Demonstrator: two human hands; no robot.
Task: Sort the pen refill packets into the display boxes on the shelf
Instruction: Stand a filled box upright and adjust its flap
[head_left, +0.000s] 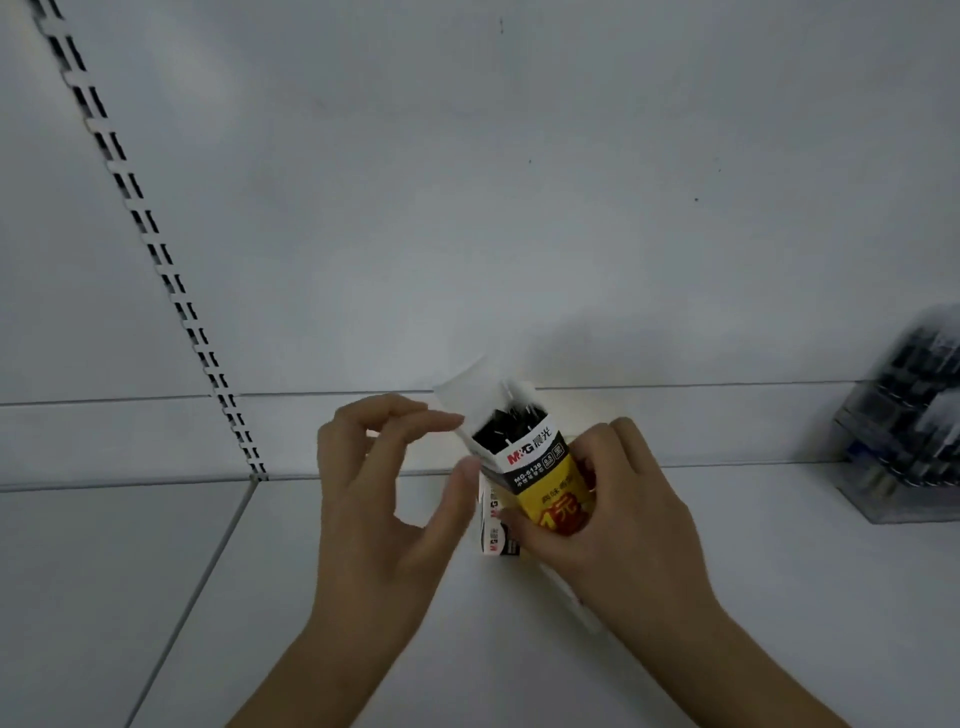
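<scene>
A yellow, black and white refill display box (537, 467) stands tilted on the white shelf (779, 571), its top flap (467, 387) raised and black refill ends showing inside. My right hand (618, 525) wraps around the box's lower right side. My left hand (384, 499) hovers just left of it, fingers apart, its forefinger tip near the flap and its thumb close to the box's left edge; whether it touches is unclear. A second small white and black packet (492, 530) stands behind the box's lower left corner.
A clear plastic organiser (904, 431) filled with dark pens stands at the right edge of the shelf, blurred. A slotted upright rail (150, 244) runs diagonally down the white back panel at left. A seam (208, 566) divides the shelf boards.
</scene>
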